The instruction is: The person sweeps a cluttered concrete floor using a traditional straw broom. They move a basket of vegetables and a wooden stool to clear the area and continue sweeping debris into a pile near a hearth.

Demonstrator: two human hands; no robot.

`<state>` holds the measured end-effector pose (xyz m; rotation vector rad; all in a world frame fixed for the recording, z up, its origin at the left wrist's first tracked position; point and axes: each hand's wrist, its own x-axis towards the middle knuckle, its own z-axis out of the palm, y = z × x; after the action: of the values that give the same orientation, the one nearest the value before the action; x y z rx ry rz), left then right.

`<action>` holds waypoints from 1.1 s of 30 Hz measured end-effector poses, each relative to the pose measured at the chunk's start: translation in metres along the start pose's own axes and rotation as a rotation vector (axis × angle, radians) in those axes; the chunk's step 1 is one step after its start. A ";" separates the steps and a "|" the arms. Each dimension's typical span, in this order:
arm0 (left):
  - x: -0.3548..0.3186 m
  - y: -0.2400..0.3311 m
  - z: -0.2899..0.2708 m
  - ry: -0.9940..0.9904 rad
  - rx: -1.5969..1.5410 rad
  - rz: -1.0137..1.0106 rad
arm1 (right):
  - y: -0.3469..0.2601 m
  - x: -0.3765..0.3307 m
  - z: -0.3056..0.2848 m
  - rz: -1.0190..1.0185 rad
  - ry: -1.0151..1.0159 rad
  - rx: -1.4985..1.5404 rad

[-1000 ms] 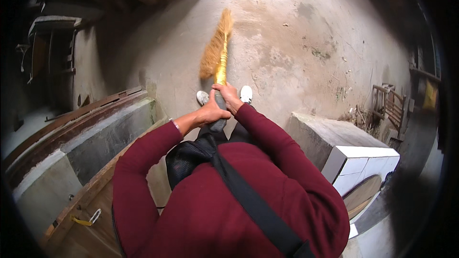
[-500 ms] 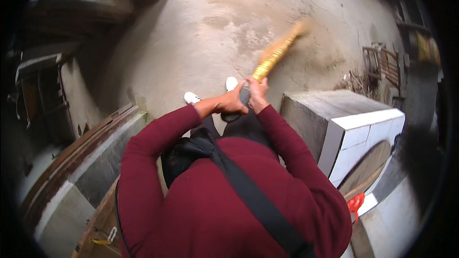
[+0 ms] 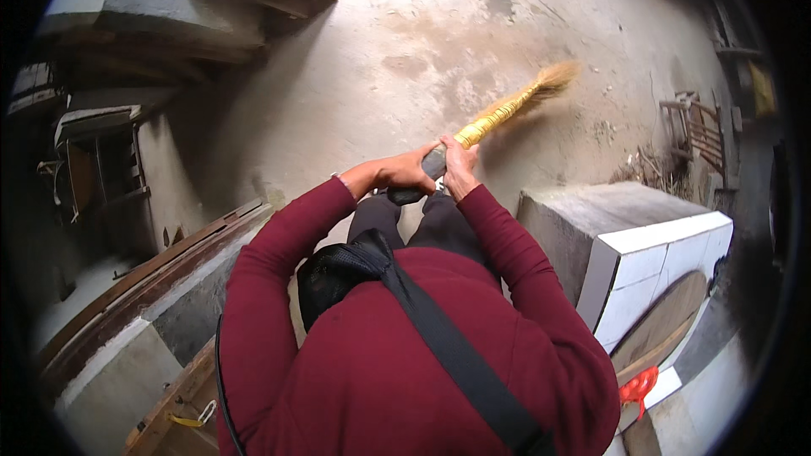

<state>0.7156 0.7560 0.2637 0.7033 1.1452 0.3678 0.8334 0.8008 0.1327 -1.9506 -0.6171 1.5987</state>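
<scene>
A straw broom slants away from me to the upper right, its bristles fanned out over the concrete floor. Yellow wrapping covers its middle, and the grip end is dark grey. My left hand is closed around the dark end of the handle. Just ahead of it, my right hand grips where the dark part meets the yellow. Whether the bristle tips touch the floor, I cannot tell.
A block with white tiles stands close on my right, with a round wooden board and a red bag by it. Twigs and a wooden rack lie beyond. A low wall with a wooden edge runs along my left.
The broom's bristle end has swung to the right and slightly nearer, and its blur has lessened. Both hands keep their hold. My white shoes are now mostly hidden.
</scene>
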 end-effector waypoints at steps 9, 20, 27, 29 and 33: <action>-0.119 -0.012 -0.053 0.668 -0.263 0.091 | -0.037 -0.101 0.161 0.143 -0.786 -0.083; -0.106 -0.039 -0.236 0.854 -0.570 -0.143 | -0.008 -0.067 0.365 0.424 -1.254 -0.363; -0.188 -0.018 -0.221 0.594 -0.236 -0.153 | 0.006 -0.124 0.329 0.589 -0.993 -0.128; -0.213 -0.006 -0.216 0.655 -0.230 -0.151 | -0.019 -0.153 0.334 0.564 -1.012 -0.167; -0.209 0.009 -0.216 0.818 -0.327 -0.159 | -0.023 -0.150 0.360 0.566 -1.201 -0.261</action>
<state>0.4368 0.7052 0.3653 0.1503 1.8411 0.7231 0.4513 0.7631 0.2040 -1.1467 -0.7370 3.1834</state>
